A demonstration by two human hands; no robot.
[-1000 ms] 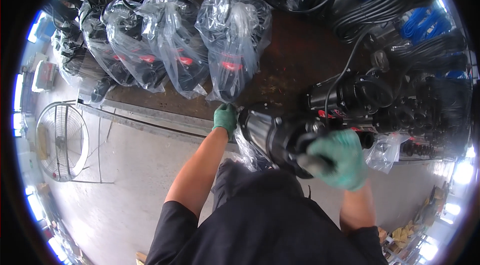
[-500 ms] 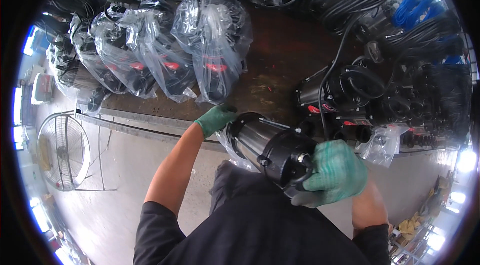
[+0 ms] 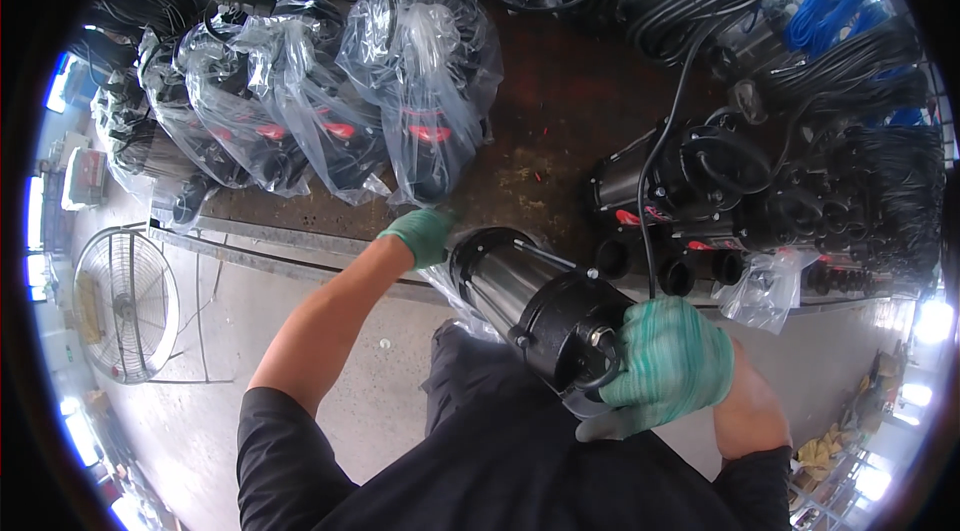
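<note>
Worn brown workbench point(image 3: 545, 101) | black-and-silver cylindrical metal pump point(image 3: 515, 286) | right green-gloved hand point(image 3: 672, 363): fingers clamped on pump's near end | left green-gloved hand point(image 3: 420, 236): beside far end (finger state: cannot tell)

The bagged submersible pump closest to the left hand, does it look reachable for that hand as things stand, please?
Probably yes: the left hand is just beside the lower end of the bagged submersible pump, with nothing visible blocking the way, though it may be occupied with the held pump.
</note>
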